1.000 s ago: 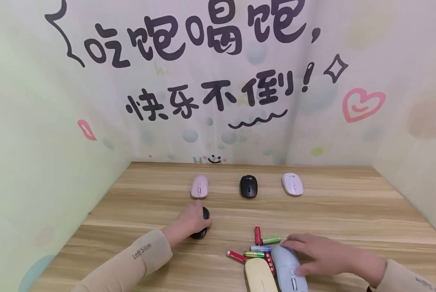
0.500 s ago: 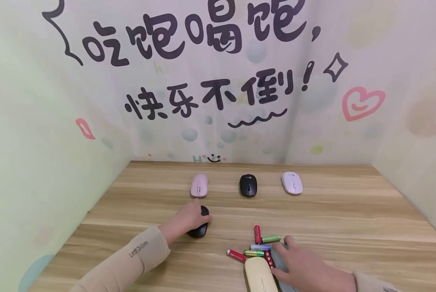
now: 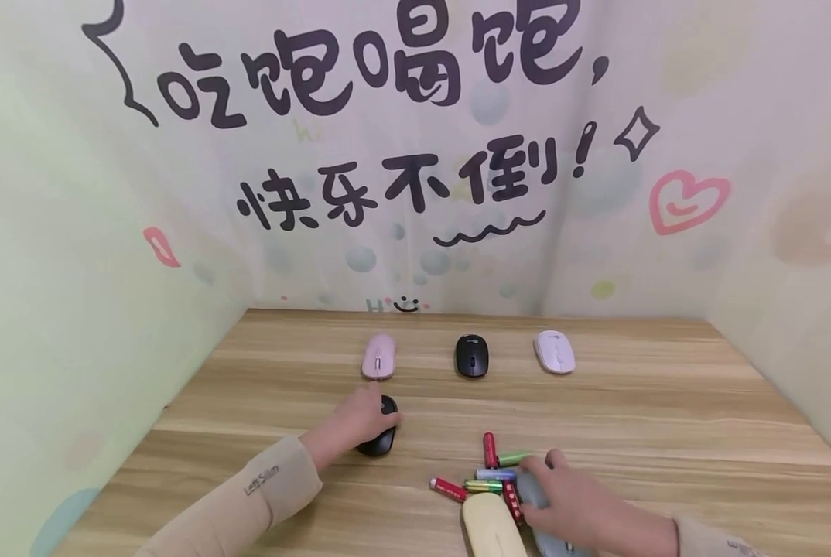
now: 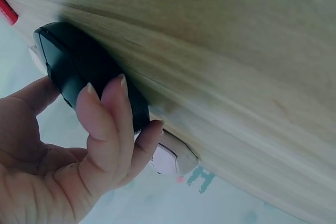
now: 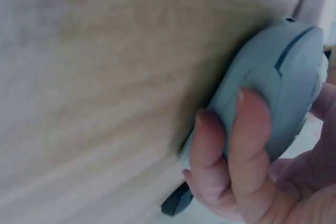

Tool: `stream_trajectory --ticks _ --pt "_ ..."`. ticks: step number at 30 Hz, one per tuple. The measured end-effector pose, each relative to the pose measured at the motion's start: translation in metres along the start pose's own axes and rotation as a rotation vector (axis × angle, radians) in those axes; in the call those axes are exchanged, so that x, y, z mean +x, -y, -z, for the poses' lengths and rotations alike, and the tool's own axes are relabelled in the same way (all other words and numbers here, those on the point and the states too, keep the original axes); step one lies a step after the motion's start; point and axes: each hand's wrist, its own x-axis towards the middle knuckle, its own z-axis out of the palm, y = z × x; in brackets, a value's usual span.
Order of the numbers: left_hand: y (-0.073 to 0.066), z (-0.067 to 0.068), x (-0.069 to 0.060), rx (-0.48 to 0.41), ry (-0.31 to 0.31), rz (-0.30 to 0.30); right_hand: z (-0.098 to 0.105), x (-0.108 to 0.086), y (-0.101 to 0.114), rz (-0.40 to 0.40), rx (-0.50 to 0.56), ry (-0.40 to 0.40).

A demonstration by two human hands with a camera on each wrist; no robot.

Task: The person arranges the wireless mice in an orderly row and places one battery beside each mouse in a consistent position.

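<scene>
My left hand (image 3: pixel 353 418) grips a black computer mouse (image 3: pixel 379 444) on the wooden table, below a pink mouse (image 3: pixel 378 357). In the left wrist view, fingers curl along one side of this black mouse (image 4: pixel 79 59) and the thumb is at the other. At the lower right, my right hand (image 3: pixel 589 503) holds a blue-grey mouse (image 3: pixel 546 540), hiding much of it. The right wrist view has the fingers bent against the side of the blue-grey mouse (image 5: pixel 268 72). A pale yellow mouse (image 3: pixel 492 530) lies just left of it.
Several batteries lie in a loose cluster above the yellow mouse, among them a red battery (image 3: pixel 490 450) and a green-gold battery (image 3: pixel 483 486). A second black mouse (image 3: pixel 472 356) and a white mouse (image 3: pixel 555 352) sit farther back. A printed cloth wall (image 3: pixel 415 263) stands behind the table.
My right hand has moved left, from the right side of the blue-grey mouse to over it, and now holds it. The left hand stays at the black mouse.
</scene>
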Motion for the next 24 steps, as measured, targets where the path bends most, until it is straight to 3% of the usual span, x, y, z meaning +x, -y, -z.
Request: stream_trajectory --ticks 6,13,18,24 --pt "-0.001 0.001 -0.001 0.002 0.007 0.012 0.034 0.006 -0.012 0.005 0.033 -0.165" --pt "-0.003 0.001 -0.002 0.014 0.016 0.013 0.073 0.037 -0.049 -0.122 0.085 -0.119" --pt "-0.002 0.0 -0.002 0.012 0.013 0.009 0.077 0.055 -0.069 -0.171 0.045 -0.111" --pt "0.0 -0.001 -0.001 0.037 0.006 0.01 0.074 0.066 -0.078 -0.165 -0.003 -0.131"
